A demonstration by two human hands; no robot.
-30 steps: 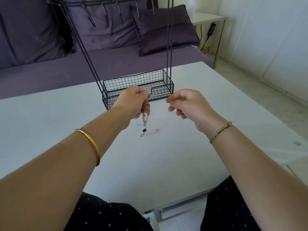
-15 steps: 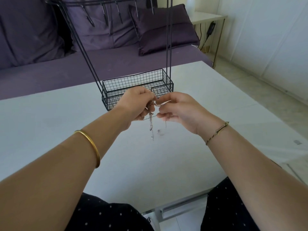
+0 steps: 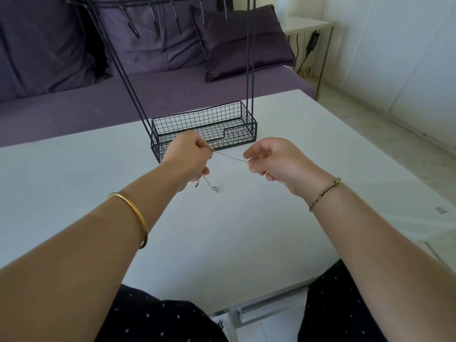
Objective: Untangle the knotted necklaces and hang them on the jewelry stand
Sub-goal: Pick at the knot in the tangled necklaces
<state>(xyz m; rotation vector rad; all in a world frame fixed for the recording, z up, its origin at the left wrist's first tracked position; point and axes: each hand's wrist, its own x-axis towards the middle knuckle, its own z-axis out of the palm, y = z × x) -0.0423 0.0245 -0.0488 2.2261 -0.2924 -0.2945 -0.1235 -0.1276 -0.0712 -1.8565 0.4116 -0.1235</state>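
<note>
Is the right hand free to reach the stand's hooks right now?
Probably not yet: the right hand pinches a chain stretched taut from the tangle in the left hand. Nothing stands between it and the hooks.

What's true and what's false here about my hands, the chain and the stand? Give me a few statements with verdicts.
A thin chain stretches between the left hand and the right hand. True.
The jewelry stand lies tipped over. False: it stands upright on the white table.
Pendants dangle below the left hand. True.
A necklace hangs from the stand's hooks. False: the visible hooks are bare.
</note>
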